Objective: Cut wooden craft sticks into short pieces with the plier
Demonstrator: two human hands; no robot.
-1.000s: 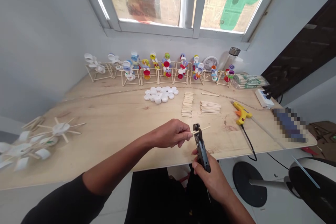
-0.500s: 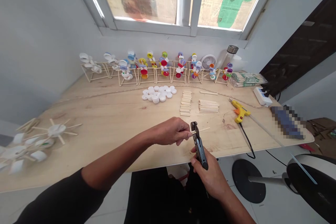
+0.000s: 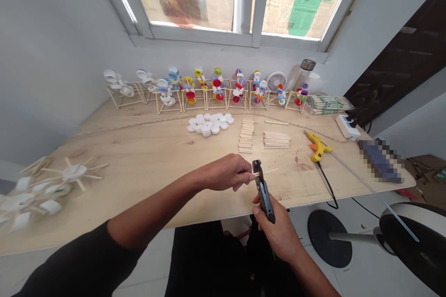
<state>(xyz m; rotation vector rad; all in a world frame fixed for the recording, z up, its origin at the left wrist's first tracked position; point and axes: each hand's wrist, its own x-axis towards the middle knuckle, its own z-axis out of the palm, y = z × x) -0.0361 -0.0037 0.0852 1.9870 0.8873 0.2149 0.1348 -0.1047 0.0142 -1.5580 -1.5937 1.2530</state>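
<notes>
Your left hand (image 3: 228, 174) pinches a thin stick (image 3: 272, 171), its long axis running rightward from the fingertips, across the head of the pliers-like tool (image 3: 264, 195). Your right hand (image 3: 279, 231) grips the tool's handles (left hand sits nearer the stick).

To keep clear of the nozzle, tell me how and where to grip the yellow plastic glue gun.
Probably best by its yellow handle, from the near edge of the wooden table: the glue gun lies on its side, handle toward that edge, narrow silvery nozzle pointing away. Avoid the translucent glue stick jutting from the rear and the black cord.
</notes>
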